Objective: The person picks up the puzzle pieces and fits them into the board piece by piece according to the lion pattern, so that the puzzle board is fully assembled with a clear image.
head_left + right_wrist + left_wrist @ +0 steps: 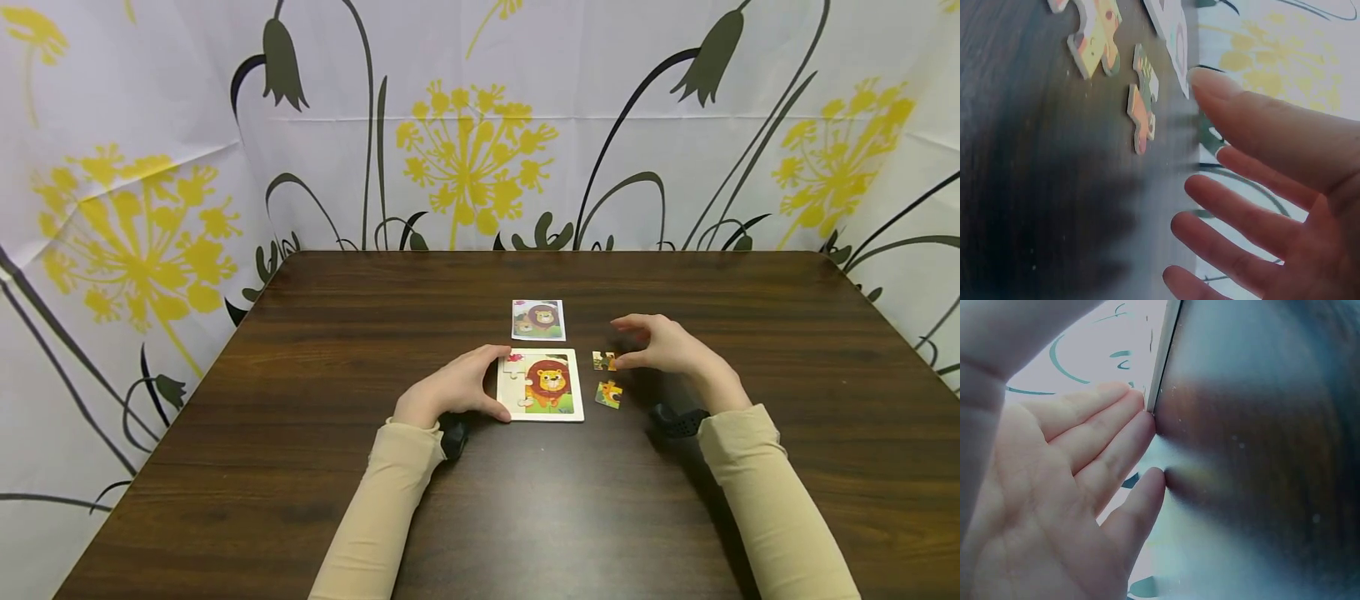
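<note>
In the head view my left hand [459, 387] holds a square puzzle board [504, 408] at its left side, index finger by the top corner and thumb at the bottom one. The left wrist view shows fingertips [1146, 419] against the board's edge. A lion picture fills the board's right part; its left part is mostly pale, with a pink patch at the top. My right hand [663, 343] hovers with fingers spread over a dark puzzle piece [602, 361]. In the right wrist view its thumb stays apart from that piece [1143, 94]. A yellow-orange piece [609, 394] lies nearer me.
Behind the board lies a picture card [538, 321] showing two lions. The dark wooden table [300, 417] reaches back to a white curtain [337, 150] with yellow and green flowers. Dark bands [453, 437] circle both wrists.
</note>
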### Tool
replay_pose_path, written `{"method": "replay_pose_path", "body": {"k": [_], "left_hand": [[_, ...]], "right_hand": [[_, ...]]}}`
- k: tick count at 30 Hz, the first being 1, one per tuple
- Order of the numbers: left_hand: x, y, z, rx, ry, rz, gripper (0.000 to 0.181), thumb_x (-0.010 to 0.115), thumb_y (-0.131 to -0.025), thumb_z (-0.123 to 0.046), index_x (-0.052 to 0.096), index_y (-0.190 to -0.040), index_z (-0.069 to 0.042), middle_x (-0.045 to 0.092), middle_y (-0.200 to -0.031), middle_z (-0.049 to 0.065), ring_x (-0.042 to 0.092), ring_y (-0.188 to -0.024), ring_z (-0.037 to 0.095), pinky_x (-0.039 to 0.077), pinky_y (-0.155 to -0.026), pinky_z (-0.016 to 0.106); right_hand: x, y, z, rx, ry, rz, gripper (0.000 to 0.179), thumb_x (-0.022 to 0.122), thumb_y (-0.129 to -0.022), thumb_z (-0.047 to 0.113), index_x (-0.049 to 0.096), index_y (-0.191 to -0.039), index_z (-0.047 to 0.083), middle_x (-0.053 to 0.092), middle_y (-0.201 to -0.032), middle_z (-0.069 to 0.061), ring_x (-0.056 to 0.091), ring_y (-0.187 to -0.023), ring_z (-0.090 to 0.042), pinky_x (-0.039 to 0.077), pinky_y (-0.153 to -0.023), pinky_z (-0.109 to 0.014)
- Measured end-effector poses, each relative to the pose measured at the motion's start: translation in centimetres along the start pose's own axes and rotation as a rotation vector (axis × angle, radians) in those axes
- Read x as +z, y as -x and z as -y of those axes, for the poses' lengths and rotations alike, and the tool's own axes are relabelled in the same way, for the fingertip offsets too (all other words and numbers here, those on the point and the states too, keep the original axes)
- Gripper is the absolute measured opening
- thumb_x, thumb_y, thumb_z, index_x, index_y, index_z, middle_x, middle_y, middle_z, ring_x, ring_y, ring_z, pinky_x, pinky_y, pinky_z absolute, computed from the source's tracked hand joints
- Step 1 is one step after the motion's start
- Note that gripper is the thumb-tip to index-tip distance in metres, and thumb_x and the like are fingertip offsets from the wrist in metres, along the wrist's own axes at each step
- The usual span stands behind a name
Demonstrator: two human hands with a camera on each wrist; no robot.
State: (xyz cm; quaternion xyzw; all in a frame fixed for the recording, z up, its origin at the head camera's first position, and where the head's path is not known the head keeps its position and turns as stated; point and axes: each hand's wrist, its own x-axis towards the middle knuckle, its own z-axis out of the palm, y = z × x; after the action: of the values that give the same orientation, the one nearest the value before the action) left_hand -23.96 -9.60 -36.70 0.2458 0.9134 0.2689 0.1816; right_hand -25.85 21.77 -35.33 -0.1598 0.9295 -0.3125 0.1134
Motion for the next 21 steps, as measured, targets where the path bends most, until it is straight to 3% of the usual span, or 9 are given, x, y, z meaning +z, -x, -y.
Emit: {"method": "replay_pose_path", "body": {"k": [14,21], "left_hand": [[0.0,-0.1,0.2,0.019,-0.001,0.002,0.094,0.086,-0.066,-0.029,0.036,-0.141,-0.002,0.043,-0.143,0.013,0.041,-0.131,0.025,0.033,-0.111,0.039],[-0.1,0.0,0.0,0.021,-0.001,0.0,0.094,0.086,-0.065,-0.029,0.037,-0.141,-0.002,0.043,-0.142,0.012,0.041,-0.13,0.025,0.033,-0.111,0.039]], "right_hand": [[0.2,0.4,-1.2,0.008,-0.048,0.03,0.062,0.077,-0.077,0.02,0.051,-0.127,-0.005,0.057,-0.118,-0.03,0.058,-0.089,-0.028,0.048,-0.077,-0.036],[0.8,0.0,-1.2,0.003,-0.043,0.012,0.051,0.079,-0.075,0.019,0.058,-0.115,-0.004,0.059,-0.104,-0.023,0.054,-0.079,-0.022,0.043,-0.069,-0.029]]}}
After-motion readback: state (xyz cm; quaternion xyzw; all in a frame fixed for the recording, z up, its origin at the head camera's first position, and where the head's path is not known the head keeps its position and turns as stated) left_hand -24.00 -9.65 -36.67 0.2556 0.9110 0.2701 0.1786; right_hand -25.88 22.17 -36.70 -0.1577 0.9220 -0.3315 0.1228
